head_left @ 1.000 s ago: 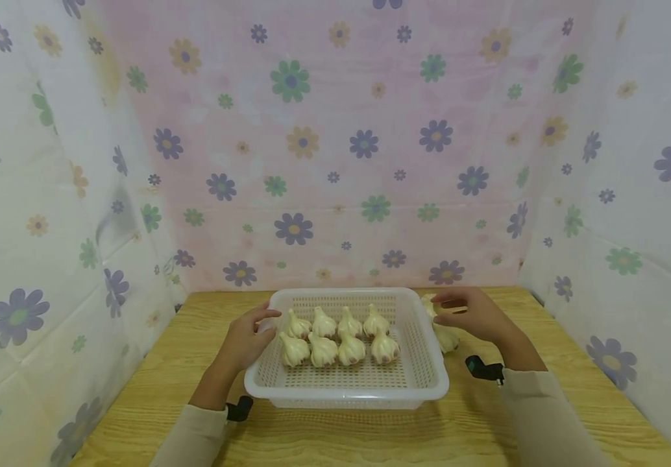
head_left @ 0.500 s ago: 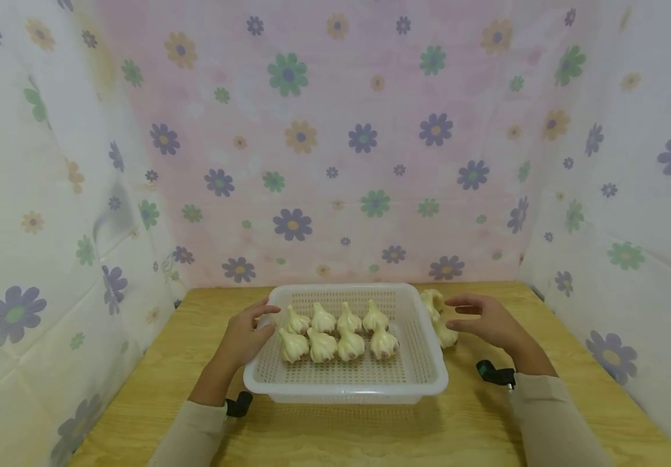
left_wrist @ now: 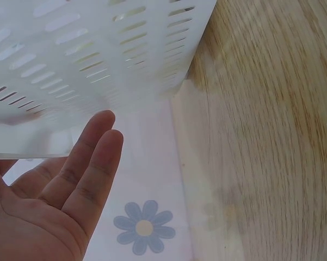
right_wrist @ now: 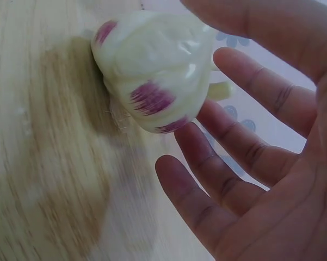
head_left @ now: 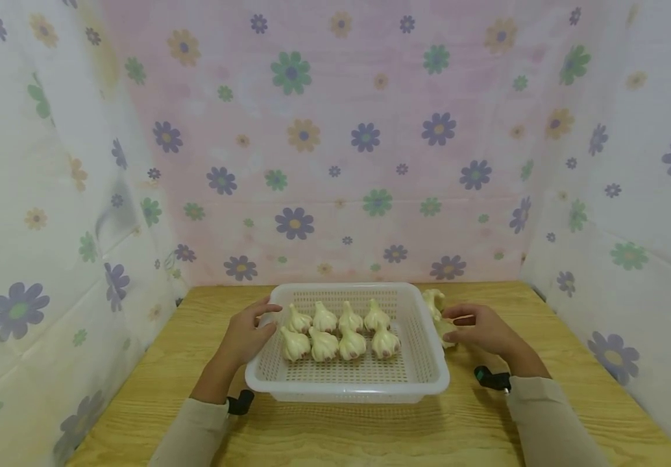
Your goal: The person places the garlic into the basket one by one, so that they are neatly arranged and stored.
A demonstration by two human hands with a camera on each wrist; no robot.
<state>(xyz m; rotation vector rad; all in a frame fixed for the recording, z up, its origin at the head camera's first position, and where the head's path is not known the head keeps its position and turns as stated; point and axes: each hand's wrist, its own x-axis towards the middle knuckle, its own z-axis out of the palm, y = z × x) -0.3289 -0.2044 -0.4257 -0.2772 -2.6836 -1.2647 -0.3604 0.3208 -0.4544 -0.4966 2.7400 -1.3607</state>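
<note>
A white slotted plastic basket (head_left: pixel 347 388) stands on the table, with several garlic bulbs (head_left: pixel 324 344) in two rows inside. My left hand (head_left: pixel 246 334) rests at its left rim, thumb and index finger reaching over the edge; in the left wrist view, straight fingers (left_wrist: pixel 98 163) lie beside the outer wall. My right hand (head_left: pixel 481 329) is by the garlic bulb (right_wrist: pixel 152 70) right of the basket, fingertips right at its side and the thumb above. That bulb is glossy cream with purple patches. Another bulb (head_left: pixel 432 301) lies just behind it.
The wood-grain table (head_left: pixel 324 434) extends around the basket. Flowered cloth (head_left: pixel 335 149) hangs behind and on both sides. A small black device (head_left: pixel 492 378) sits at my right wrist, and another (head_left: pixel 241 402) at my left wrist.
My right hand drew back right from the bulbs, then came in lower, closer to the nearer bulb. My left hand and the basket keep their places; the head view shifted slightly.
</note>
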